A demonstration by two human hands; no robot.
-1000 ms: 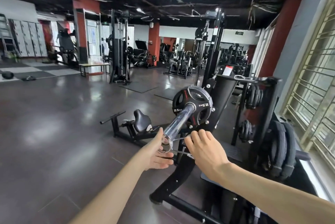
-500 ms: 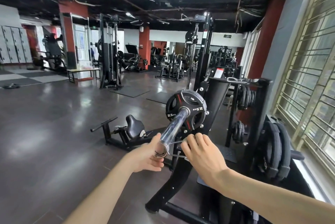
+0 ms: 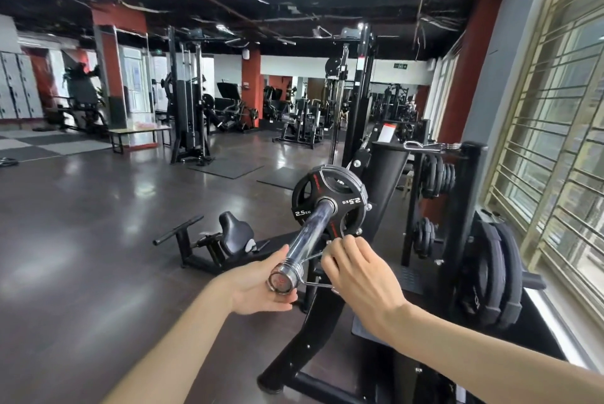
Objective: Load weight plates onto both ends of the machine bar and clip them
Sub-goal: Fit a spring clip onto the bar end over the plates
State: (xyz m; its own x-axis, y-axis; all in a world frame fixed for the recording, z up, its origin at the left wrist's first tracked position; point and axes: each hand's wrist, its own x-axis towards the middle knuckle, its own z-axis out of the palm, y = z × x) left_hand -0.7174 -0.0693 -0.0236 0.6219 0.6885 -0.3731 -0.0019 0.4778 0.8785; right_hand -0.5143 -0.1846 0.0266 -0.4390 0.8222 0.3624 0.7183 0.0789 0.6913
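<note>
A chrome machine bar [image 3: 309,228] points toward me from a black machine. A black 2.5 kg weight plate [image 3: 327,189] sits on it at the far end of the sleeve. A metal spring clip [image 3: 295,268] is coiled round the near tip of the bar. My right hand [image 3: 356,269] grips the clip's two wire handles to the right of the bar. Under and beside the bar's tip, my left hand [image 3: 261,289] cups the end with fingers curled toward the clip.
A black plate rack [image 3: 464,207] with several plates stands to the right, larger plates [image 3: 493,276] leaning by the barred window. A low black seat frame [image 3: 225,240] lies on the floor to the left. Other gym machines fill the far room.
The clip has slid fully onto the bar's tip, its coils now round the end. Both hands stay at the tip; the view shifted slightly right.
</note>
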